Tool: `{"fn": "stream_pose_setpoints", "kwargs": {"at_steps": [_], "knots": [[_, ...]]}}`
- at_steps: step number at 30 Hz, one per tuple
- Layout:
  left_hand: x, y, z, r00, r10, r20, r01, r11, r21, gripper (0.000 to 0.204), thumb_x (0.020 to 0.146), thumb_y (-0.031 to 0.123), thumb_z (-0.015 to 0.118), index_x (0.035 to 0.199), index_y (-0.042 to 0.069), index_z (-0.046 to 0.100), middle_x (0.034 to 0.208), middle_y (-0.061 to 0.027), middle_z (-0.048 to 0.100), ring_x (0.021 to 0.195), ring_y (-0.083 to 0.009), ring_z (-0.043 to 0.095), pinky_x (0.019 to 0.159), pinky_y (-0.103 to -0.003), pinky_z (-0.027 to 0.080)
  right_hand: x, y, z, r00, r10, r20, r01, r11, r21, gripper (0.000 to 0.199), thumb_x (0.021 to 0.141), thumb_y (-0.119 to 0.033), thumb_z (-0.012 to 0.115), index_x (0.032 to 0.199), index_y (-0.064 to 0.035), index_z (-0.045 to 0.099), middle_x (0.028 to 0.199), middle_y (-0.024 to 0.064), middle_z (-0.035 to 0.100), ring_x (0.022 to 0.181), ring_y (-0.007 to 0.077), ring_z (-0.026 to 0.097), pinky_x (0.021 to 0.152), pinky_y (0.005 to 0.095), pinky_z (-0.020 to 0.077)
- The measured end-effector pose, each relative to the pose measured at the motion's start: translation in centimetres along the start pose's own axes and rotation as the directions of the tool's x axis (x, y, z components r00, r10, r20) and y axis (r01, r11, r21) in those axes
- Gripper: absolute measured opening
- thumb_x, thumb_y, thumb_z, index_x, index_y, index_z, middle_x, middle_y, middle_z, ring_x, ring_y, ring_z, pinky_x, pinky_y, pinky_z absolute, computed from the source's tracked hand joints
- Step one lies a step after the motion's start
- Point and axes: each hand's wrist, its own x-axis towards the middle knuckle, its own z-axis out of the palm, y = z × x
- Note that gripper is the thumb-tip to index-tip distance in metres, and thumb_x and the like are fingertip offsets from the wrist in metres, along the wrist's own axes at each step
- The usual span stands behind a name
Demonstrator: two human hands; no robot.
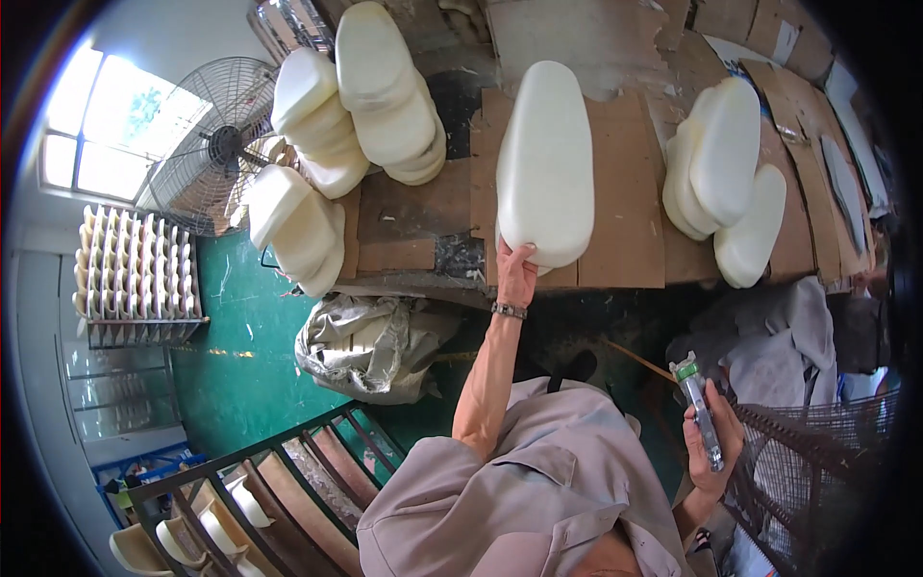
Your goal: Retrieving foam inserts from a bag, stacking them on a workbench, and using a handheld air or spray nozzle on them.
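Note:
A long cream-white foam pad point(546, 154) with rounded ends lies on the cardboard-covered table in front of me. The edge of at least one more pad shows beneath it. My left hand point(517, 272), with a band on its wrist, pinches the near end of the pad, thumb on top and the other fingers mostly hidden. Off to the right, away from the table, my right hand point(715, 433) is wrapped round a slim grey hand tool point(699, 412) with a green collar and a pale, wide head pointing up. Its exact kind is unclear.
Pad stacks stand on the table at left point(385, 106) and right point(716, 159). A large wire fan point(226, 144) is behind the left stacks. A grey bundle point(375, 346) sits below the table edge. Racks point(139, 279) stand at left, a wire-mesh basket point(817, 462) at lower right.

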Motion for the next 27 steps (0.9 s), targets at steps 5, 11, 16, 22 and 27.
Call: {"fn": "stream_pose_setpoints", "kwargs": {"at_steps": [5, 11, 16, 22, 27], "knots": [[-1.4, 6.2, 2.4, 0.993, 0.11, 0.042, -0.106, 0.991, -0.08, 0.068, 0.081, -0.002, 0.064, 0.145, 0.006, 0.041, 0.134, -0.0096, 0.057, 0.123, -0.0227, 0.059, 0.104, -0.038, 0.052, 1.4, -0.3, 1.3, 0.999, -0.034, 0.037, 0.033, 0.999, 0.02, 0.048, 0.087, -0.008, 0.064, 0.132, 0.0083, 0.059, 0.086, 0.016, 0.065, 0.073, 0.0257, 0.063, 0.068, 0.0357, 0.0501], [3.7, 20.5, 2.4, 0.834, 0.549, 0.055, -0.545, 0.835, -0.078, 0.061, 0.082, 0.002, 0.066, 0.139, 0.001, 0.044, 0.128, -0.0124, 0.06, 0.115, -0.0231, 0.063, 0.1, -0.039, 0.056, 2.8, -1.1, 3.3, 0.998, -0.019, 0.066, 0.013, 0.996, 0.091, 0.047, 0.086, -0.005, 0.063, 0.132, 0.007, 0.06, 0.09, 0.017, 0.066, 0.073, 0.0242, 0.063, 0.068, 0.0345, 0.0497], [15.2, 34.4, -1.5, 0.734, 0.674, 0.079, -0.673, 0.738, -0.04, 0.054, 0.084, 0.005, 0.066, 0.134, -0.003, 0.048, 0.126, -0.0148, 0.062, 0.116, -0.028, 0.062, 0.1, -0.043, 0.054, 3.6, -1.6, 5.2, 0.997, -0.024, 0.073, 0.018, 0.996, 0.083, 0.048, 0.083, -0.002, 0.064, 0.131, 0.006, 0.061, 0.091, 0.0176, 0.065, 0.073, 0.0266, 0.062, 0.067, 0.0346, 0.0492], [24.5, 44.0, -6.1, 0.78, 0.626, -0.002, -0.626, 0.779, -0.02, 0.045, 0.087, 0.006, 0.069, 0.129, -0.004, 0.054, 0.124, -0.0173, 0.064, 0.114, -0.0318, 0.063, 0.098, -0.046, 0.055, 4.1, -2.3, 6.3, 0.995, -0.002, 0.098, -0.009, 0.993, 0.114, 0.05, 0.082, -0.001, 0.065, 0.132, 0.0053, 0.06, 0.091, 0.0172, 0.065, 0.074, 0.0279, 0.063, 0.067, 0.0352, 0.0497], [25.5, 44.4, -11.1, 0.675, 0.736, 0.057, -0.691, 0.602, 0.4, 0.044, 0.09, 0.004, 0.073, 0.129, -0.005, 0.056, 0.122, -0.0187, 0.064, 0.115, -0.0331, 0.062, 0.097, -0.05, 0.056, 4.5, -2.5, 6.0, 0.997, -0.023, 0.07, 0.014, 0.992, 0.128, 0.053, 0.08, 0.001, 0.066, 0.132, 0.0048, 0.06, 0.091, 0.0174, 0.065, 0.073, 0.0291, 0.063, 0.067, 0.0353, 0.05]]}}
